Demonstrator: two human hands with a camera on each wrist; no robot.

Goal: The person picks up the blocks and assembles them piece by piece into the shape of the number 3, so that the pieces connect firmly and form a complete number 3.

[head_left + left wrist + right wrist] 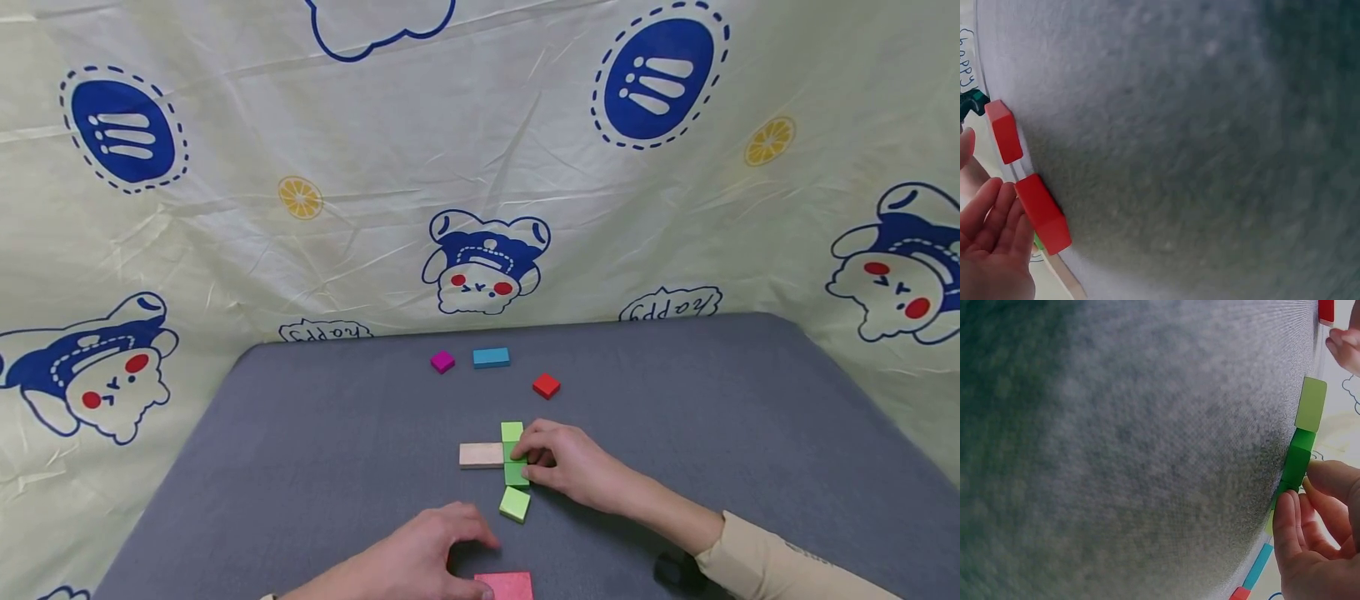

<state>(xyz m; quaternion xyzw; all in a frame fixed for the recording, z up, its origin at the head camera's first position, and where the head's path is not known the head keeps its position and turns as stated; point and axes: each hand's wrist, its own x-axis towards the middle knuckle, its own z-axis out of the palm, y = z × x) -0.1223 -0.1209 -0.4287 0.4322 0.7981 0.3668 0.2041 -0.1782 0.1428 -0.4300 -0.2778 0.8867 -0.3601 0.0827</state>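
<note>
Four green blocks form a column in the head view: light green (512,431), green (509,451), green (516,475), and a tilted light green one (514,505) at the near end. A pale wooden block (481,456) touches the column's left side. My right hand (577,468) has thumb and fingertips against a middle green block (1298,459), partly covering it. Fingers fairly straight, my left hand (420,554) has its thumb by the left edge of a pinkish-red block (508,586). In the left wrist view its fingertips are beside a red block (1043,215).
Farther back on the grey table (337,433) lie a magenta block (442,362), a blue block (491,358) and a red block (547,386). A dark object (678,573) is beside the right sleeve. A printed cloth (375,250) hangs behind the table.
</note>
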